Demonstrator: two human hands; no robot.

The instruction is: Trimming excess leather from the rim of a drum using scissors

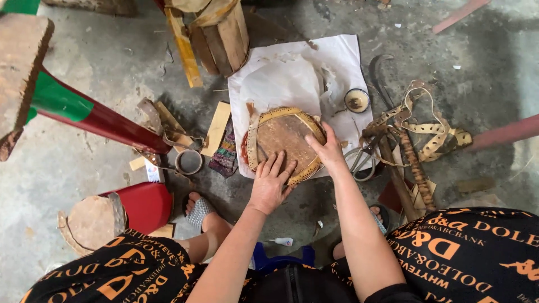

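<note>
A round brown drum skin (281, 137) with a pale perforated strip around its rim lies on a white paper sheet (337, 62) on the concrete floor. My left hand (271, 182) rests flat on the skin's near edge, fingers spread. At the skin's right edge, my right hand (328, 148) presses the rim strip with its fingertips. Neither hand grips anything.
Scissors (359, 160), a curved blade (379, 78) and loose perforated strips (432, 132) lie right of the paper. A small round tin (357, 100) sits on the sheet. A tape roll (188, 161), wood scraps, a red drum body (143, 205) and a wooden barrel (222, 36) lie left and beyond.
</note>
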